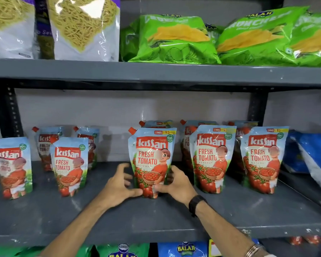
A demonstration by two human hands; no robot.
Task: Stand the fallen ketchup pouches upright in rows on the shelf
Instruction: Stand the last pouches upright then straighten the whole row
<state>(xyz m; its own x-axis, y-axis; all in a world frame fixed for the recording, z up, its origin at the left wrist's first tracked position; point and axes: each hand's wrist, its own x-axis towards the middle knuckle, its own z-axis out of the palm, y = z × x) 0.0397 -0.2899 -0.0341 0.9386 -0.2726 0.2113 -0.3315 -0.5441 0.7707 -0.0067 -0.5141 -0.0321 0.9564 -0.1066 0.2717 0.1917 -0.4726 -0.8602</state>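
Several ketchup pouches with red spouts stand upright on the grey middle shelf [44, 216]. The centre front pouch [151, 156] stands between my hands. My left hand [119, 184] touches its lower left edge with thumb and spread fingers. My right hand [174, 184], with a black watch on the wrist, grips its lower right side. Two more front pouches [211, 156] [263, 158] stand to the right, each with another behind. On the left stand two front pouches [11, 166] [69, 164] and two behind [46, 145].
Blue bags [309, 156] lie at the shelf's right end. The shelf above holds noodle snack bags [82, 25] and green chip bags [174, 38]. Black uprights [7, 112] frame the bay. More snack bags [182, 249] show on the shelf below.
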